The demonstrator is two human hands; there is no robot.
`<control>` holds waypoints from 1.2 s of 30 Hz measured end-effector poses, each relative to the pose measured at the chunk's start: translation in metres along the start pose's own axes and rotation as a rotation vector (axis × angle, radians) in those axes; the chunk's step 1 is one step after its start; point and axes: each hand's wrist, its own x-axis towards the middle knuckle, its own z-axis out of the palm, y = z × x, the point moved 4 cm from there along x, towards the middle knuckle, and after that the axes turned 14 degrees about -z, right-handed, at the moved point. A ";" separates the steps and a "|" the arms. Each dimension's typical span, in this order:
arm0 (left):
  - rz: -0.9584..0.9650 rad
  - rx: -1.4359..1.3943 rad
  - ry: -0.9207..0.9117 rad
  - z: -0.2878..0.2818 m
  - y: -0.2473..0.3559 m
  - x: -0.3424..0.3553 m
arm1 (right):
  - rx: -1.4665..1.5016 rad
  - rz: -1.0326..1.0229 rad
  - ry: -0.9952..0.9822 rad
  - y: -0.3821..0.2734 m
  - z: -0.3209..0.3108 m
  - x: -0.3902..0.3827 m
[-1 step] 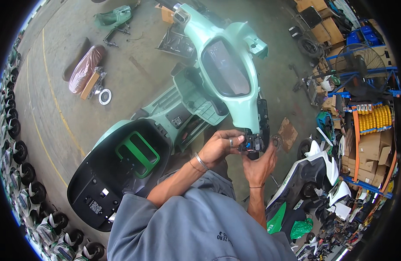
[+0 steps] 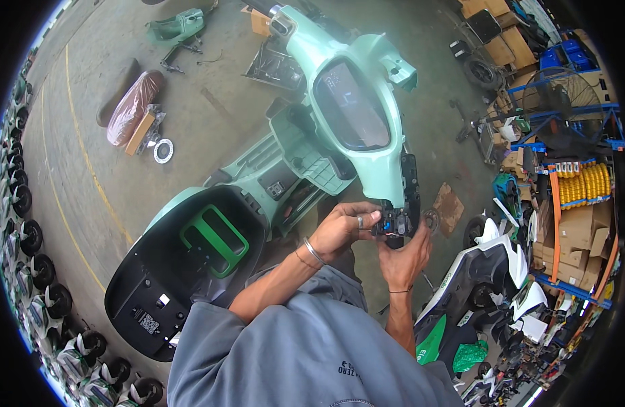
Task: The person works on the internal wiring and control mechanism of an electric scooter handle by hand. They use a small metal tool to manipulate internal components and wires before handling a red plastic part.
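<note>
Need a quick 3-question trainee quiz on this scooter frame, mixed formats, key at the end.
1. True or false: the left hand and right hand both meet at the black switch unit on the handlebar end.
2. What colour is the bracket inside the open seat compartment? A red, B green, C yellow.
3. What is worn on the left wrist?

Key: 1 true; 2 B; 3 a metal bangle.

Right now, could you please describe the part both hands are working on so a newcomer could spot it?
Find the mint-green scooter and follow its handlebar to the end nearest the person. There the left hand and right hand meet on a small black switch block, the only piece with blue inside.
</note>
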 end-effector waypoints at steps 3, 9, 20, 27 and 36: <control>0.005 -0.005 0.006 -0.001 -0.001 0.001 | 0.014 0.003 0.010 -0.001 0.000 0.001; -0.005 -0.001 -0.018 -0.002 -0.003 0.002 | 0.002 -0.026 0.031 0.003 0.002 -0.001; -0.043 -0.013 -0.076 -0.003 0.003 -0.002 | 0.035 -0.027 0.025 0.004 0.003 0.000; -0.036 0.005 -0.060 -0.006 -0.002 0.003 | 0.028 -0.036 0.039 0.004 0.002 0.000; -0.016 0.024 -0.020 -0.006 -0.001 0.002 | 0.037 0.006 0.012 0.002 0.003 0.000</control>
